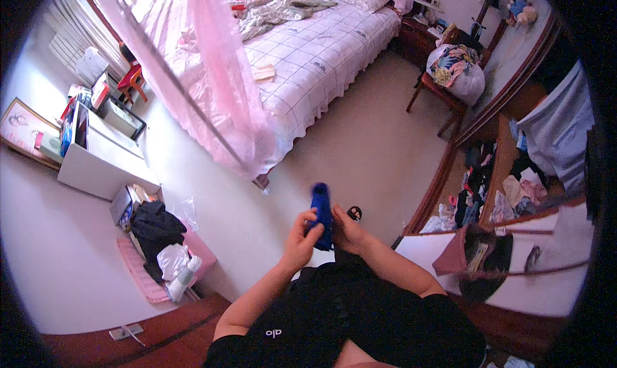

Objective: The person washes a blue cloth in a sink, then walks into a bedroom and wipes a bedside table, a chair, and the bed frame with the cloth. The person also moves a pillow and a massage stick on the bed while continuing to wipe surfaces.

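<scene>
A narrow bundle of dark blue fabric (321,214) is held upright in front of my black shirt, over the floor. Its exact kind cannot be told, and its top end is rounded and slightly blurred. My left hand (304,238) grips it from the left, with the thumb across its front. On the other side, my right hand (348,229) is against the bundle's right edge, fingers pointing up; whether these fingers pinch the cloth is partly hidden.
A bed (308,93) with a pink canopy net (221,79) stands ahead. To the left, clothes lie on a pink storage box (200,252). An open wardrobe (491,190) with clothes and a wooden chair (441,96) holding a bundle are at the right.
</scene>
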### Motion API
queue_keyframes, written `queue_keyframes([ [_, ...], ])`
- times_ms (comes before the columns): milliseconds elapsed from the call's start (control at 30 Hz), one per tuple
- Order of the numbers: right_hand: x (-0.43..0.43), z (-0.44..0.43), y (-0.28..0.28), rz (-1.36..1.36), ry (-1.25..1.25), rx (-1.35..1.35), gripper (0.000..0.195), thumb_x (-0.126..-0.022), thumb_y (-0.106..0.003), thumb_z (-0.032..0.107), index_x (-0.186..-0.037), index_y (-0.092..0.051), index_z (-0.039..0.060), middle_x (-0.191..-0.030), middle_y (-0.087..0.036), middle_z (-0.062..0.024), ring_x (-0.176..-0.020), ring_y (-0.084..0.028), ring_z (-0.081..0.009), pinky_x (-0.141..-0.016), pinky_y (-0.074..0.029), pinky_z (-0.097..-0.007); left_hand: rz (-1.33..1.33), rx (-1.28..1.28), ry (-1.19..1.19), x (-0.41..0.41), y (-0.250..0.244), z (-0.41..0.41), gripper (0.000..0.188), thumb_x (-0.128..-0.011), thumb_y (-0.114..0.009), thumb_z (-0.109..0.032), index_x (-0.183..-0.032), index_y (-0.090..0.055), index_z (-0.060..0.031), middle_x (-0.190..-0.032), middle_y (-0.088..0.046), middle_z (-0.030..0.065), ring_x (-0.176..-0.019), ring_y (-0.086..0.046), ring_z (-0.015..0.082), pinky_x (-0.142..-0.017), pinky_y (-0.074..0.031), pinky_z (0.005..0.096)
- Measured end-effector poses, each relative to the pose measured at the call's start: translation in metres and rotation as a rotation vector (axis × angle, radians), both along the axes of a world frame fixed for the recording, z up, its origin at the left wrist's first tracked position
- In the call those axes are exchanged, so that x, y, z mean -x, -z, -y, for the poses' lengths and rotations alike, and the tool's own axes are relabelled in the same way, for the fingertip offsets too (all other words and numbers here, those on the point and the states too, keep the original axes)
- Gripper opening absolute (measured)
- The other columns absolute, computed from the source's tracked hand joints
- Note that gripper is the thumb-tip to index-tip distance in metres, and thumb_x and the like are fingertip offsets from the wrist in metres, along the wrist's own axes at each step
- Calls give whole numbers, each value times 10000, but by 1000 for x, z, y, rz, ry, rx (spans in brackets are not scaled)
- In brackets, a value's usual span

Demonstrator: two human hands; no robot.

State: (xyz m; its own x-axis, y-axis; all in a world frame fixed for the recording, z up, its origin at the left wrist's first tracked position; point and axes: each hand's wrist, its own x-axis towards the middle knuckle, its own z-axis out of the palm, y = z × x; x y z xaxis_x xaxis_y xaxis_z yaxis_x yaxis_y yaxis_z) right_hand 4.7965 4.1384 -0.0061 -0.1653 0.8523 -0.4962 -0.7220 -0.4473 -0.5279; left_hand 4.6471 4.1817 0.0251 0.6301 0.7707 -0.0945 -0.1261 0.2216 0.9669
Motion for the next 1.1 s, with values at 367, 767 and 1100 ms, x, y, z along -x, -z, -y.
queue_keyframes([
  [367, -186, -150, -7, -323, -27, -98, 573, -873, -389, 533, -1277, -405, 127, -1192, -514, -94, -1018, -552, -230, -859, -475, -413, 79, 376, -141, -181, -31, -144, 463, -895, -447, -384, -1288, -350, -159, -1300, -406, 55, -901, -530, 177, -668, -392, 250],
  [767, -348, -227, 30, -174, -90, -170, 303, -893, -452, 407, -753, -554, 159, -680, -607, -15, -572, -583, -82, -506, -475, -165, 235, 1036, 301, -360, 41, -244, 393, -902, -355, -389, -766, -587, -103, -709, -604, 60, -635, -562, 210, -630, -447, 329],
  [1100, -507, -393, -14, 325, 465, 34, 443, -825, -518, 500, -861, -582, 63, -684, -566, -34, -550, -538, -120, -498, -445, -242, -202, 680, 393, -566, 20, -427, 315, -909, -364, -305, -851, -572, -76, -749, -592, 45, -632, -539, 172, -594, -426, 290],
])
